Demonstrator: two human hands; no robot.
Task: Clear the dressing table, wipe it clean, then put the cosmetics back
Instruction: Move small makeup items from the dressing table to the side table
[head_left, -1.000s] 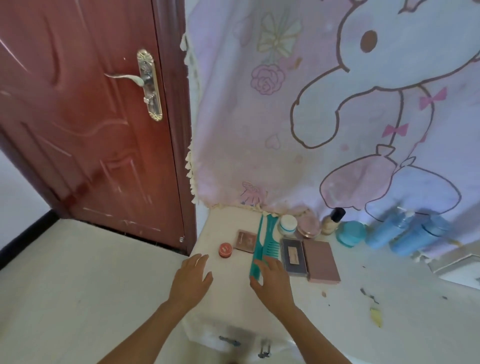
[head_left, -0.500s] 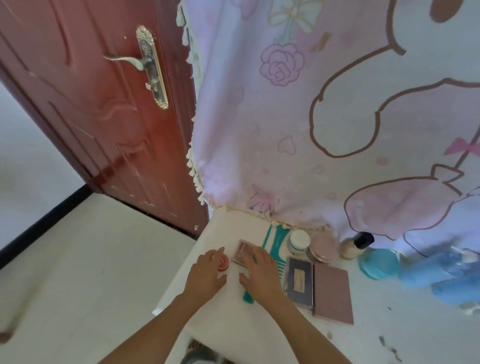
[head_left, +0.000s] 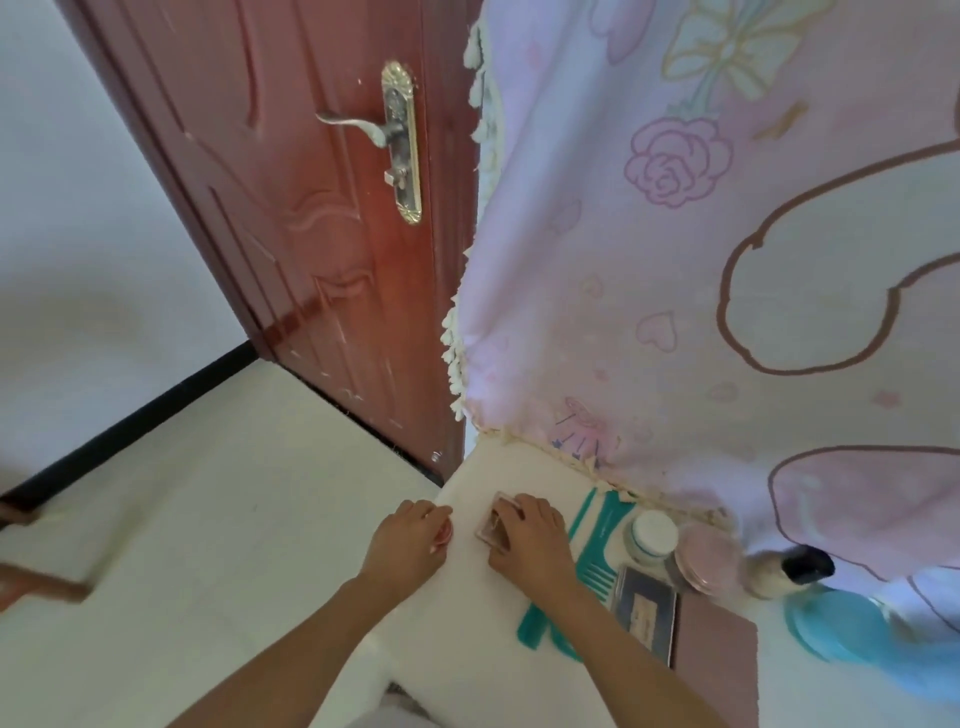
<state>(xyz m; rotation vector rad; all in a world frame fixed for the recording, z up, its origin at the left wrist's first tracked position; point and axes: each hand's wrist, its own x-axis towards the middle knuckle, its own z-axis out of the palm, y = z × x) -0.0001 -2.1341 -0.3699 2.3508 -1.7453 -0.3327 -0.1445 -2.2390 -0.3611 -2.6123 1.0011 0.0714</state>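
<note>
Dressing table (head_left: 511, 470), white-topped, is standing at the foot of a pink cartoon-print curtain (head_left: 675, 312), and the items on it are sitting in a cluster along its back edge.

At the table's left edge the left hand (head_left: 410, 540) is curling its fingers over a small red round tin (head_left: 445, 531), most of which the fingers are hiding. Just beside it the right hand (head_left: 530, 538) is resting on a small square compact (head_left: 492, 527), with the fingers bent down round its far edge and the thumb at the near side; whether the compact is lying flat or tilting up I cannot tell.

Under the right wrist a teal comb (head_left: 589, 514) is lying on the tabletop, running from the curtain hem toward the front edge. To its right a white-lidded jar (head_left: 652, 535) and a round pink compact (head_left: 709, 558) are touching each other, with a small black-capped bottle (head_left: 789, 569) near them and a teal round jar (head_left: 841, 623) blurring toward the frame's right side. In front of these a dark palette (head_left: 647, 613) and a mauve flat case (head_left: 714, 670) are lying side by side.

Left of the table a red-brown door (head_left: 291, 218) with a metal lever handle (head_left: 363, 124) is standing, and pale floor (head_left: 208, 519) is spreading below it to a black skirting strip (head_left: 130, 415).
</note>
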